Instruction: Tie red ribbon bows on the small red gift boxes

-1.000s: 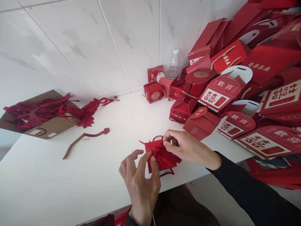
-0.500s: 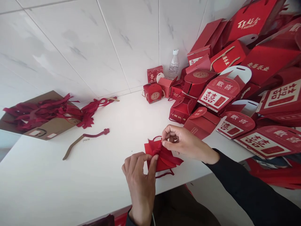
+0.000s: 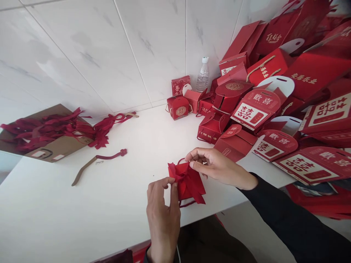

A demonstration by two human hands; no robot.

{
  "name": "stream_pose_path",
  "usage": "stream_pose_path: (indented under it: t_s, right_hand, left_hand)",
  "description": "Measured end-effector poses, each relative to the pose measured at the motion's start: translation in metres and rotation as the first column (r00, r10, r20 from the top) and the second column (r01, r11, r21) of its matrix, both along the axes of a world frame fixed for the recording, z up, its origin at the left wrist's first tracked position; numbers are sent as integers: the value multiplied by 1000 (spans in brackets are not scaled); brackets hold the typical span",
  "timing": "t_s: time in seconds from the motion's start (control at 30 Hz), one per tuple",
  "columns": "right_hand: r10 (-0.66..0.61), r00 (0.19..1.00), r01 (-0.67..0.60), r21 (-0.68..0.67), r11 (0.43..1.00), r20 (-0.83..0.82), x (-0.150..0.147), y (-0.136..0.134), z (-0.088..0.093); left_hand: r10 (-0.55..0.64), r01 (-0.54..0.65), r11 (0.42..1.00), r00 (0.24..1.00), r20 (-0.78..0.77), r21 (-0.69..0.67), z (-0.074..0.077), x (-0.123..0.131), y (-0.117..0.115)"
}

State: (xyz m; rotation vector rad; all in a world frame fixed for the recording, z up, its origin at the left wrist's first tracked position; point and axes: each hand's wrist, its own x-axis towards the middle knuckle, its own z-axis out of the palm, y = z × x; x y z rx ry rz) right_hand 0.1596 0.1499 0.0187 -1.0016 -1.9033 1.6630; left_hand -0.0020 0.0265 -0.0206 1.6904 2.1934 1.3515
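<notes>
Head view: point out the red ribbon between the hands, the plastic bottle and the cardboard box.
Red ribbon (image 3: pixel 181 178): head view, on its gathered middle.
Plastic bottle (image 3: pixel 203 77): head view, on its clear body.
Cardboard box (image 3: pixel 70 145): head view, on its near outer wall.

Grey-veined white wall tiles (image 3: pixel 95 47) are rising from ten to twelve o'clock behind a smooth white table (image 3: pixel 55 208). At nine o'clock an open brown cardboard carton (image 3: pixel 70 148) is holding a tangle of dark-red fabric ribbons (image 3: pixel 49 128), with more lying on its three o'clock side. Between eight and nine, a thin bent strip (image 3: pixel 95 157), part brown and part dark red, is lying on the table. At twelve o'clock a small red box with a round gold emblem (image 3: pixel 177 108) is sitting near the tiles; at one o'clock a clear plastic bottle with a pale cap (image 3: pixel 203 77) is standing upright. From one to past three, red printed gift boxes (image 3: pixel 270 102) are forming a heap, several showing white panels with red characters; at two, one box with beige rope handles (image 3: pixel 276 62) is leaning among them.
</notes>
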Motion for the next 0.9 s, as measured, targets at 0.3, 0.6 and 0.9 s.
stream_pose_path:
  t_s: [0.3,0.6,0.9]
  right_hand:
    - [-89,994,81,126,989,62,2,-2,-4]
    - [-176,977,148,209,967,122,7,-5,-13]
    - [-198,974,171,220,960,107,8,-9,-22]
  left_hand:
    - [40,-38,999,980,193,-12,1,4,-5]
    - [81,-51,993,946,315,-102,0,5,-18]
    - [167,-111,983,879,446,-149,7,7,-25]
